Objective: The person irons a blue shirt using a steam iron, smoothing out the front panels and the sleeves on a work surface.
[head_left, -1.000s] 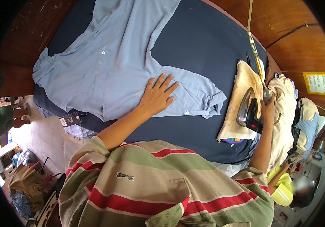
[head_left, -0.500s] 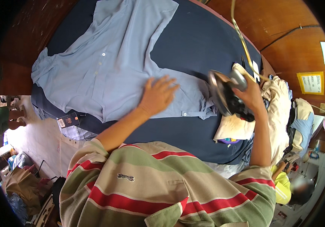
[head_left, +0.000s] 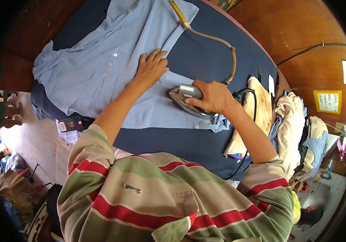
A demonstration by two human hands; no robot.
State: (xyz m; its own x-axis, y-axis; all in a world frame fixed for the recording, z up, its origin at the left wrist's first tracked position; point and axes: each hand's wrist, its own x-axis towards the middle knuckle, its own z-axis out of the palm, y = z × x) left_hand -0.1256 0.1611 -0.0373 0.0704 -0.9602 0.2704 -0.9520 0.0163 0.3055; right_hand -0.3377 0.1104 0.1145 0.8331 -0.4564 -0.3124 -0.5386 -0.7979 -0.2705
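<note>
A light blue buttoned shirt (head_left: pixel 96 76) lies spread over a dark navy padded surface (head_left: pixel 205 52), one sleeve stretched to the right. My right hand (head_left: pixel 213 97) is wrapped round the grey handle of a clothes iron (head_left: pixel 191 107), whose soleplate rests on that sleeve near the cuff. My left hand (head_left: pixel 152 66) lies on the shirt near the top of the sleeve, fingers spread. From the iron's area a yellowish hose-like cord (head_left: pixel 221 40) and a black cord (head_left: pixel 255 117) run off. The soleplate's underside is hidden against the cloth.
A scorched beige cloth pad (head_left: pixel 257 105) lies right of the sleeve. Beyond it are heaped garments (head_left: pixel 292 125). A black tag (head_left: pixel 70 124) hangs at the near left edge. Wooden panelling (head_left: pixel 294 32) borders the far right, and a person (head_left: pixel 310 213) is at lower right.
The iron has come left and down from beside the cuff onto the sleeve, in my right hand. My left hand has slid up and left. The cord has swung left over the surface.
</note>
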